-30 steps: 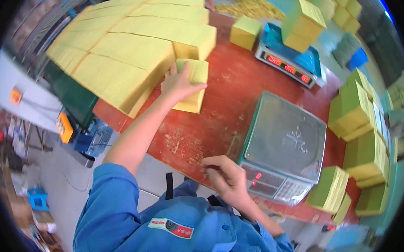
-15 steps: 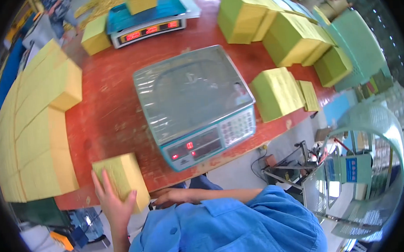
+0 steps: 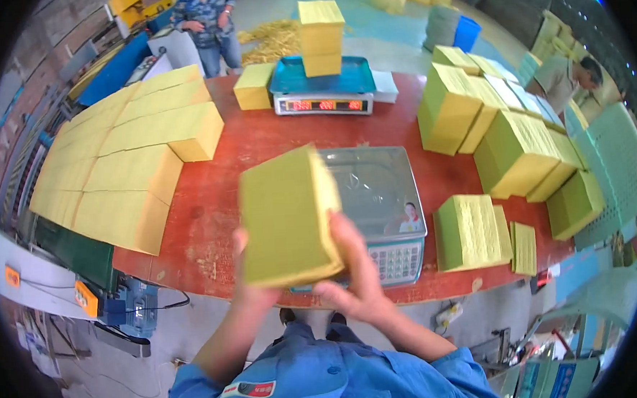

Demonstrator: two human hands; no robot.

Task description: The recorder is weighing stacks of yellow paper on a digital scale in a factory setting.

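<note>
A thick stack of yellow paper is held up between both my hands, tilted, in front of the nearer scale. My left hand grips its left and lower side, with most of the fingers hidden behind the stack. My right hand presses against its right side, fingers along the edge and thumb near the bottom. The nearer scale has a flat metal pan under a clear film and a keypad at its front; the raised stack covers its left part.
Yellow paper stacks form a block on the left of the red table. More stacks stand at right. Behind, a second scale with a blue tray bears paper stacks. One person stands far off; another bends at right.
The paper stack has risen from the table's front left edge toward the nearer scale. My right hand has come up to it, so both hands now hold it. The view has shifted.
</note>
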